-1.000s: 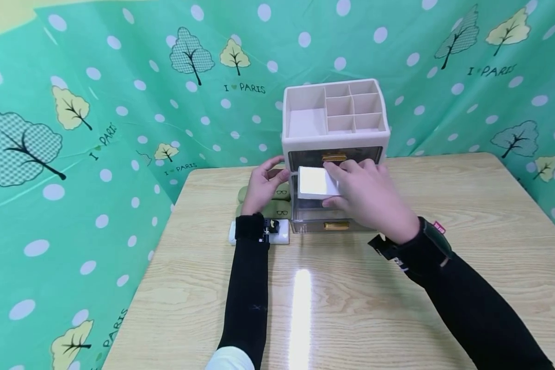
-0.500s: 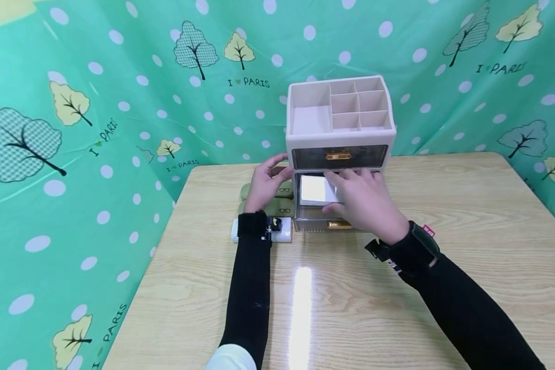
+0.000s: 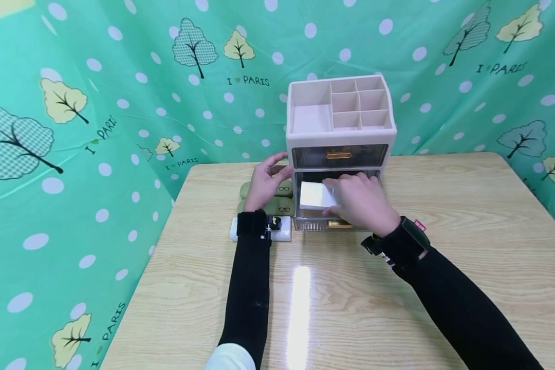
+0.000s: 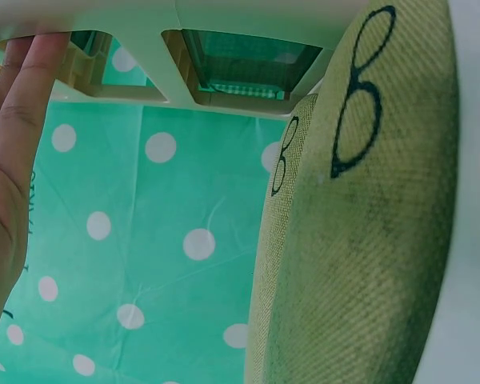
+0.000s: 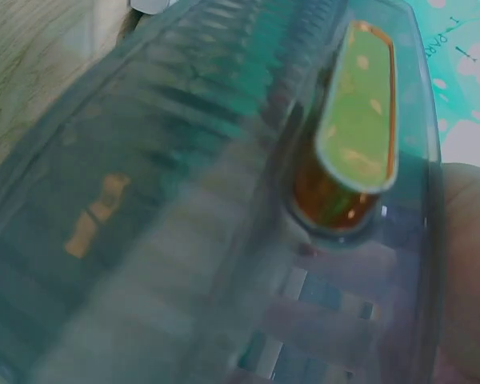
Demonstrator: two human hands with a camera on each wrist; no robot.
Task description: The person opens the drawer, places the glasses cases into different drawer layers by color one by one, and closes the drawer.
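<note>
My right hand (image 3: 362,201) pinches a small white box (image 3: 315,195) between thumb and fingers, inside the pulled-out lower drawer (image 3: 312,225) of a white desktop organizer (image 3: 342,137). Clear plastic and a gold handle (image 5: 356,120) of that drawer fill the right wrist view, where only the edge of the hand shows. Against the organizer's left side, the fingers of my left hand (image 3: 262,184) rest fairly straight. The left wrist view shows those fingers (image 4: 24,112) touching its frame. Two green glasses cases (image 4: 376,240) lie beside this hand.
Compartments (image 3: 339,110) top the organizer, above a dark upper drawer (image 3: 300,158) that is pushed in. A white, flat object (image 3: 284,230) lies in front of the glasses cases, partly behind the left wrist. Green patterned cloth (image 3: 240,118) hangs behind the wooden table (image 3: 370,308).
My right hand has lowered the white box from in front of the upper drawer down into the lower drawer. The left hand stays by the organizer's side. The head view has shifted slightly.
</note>
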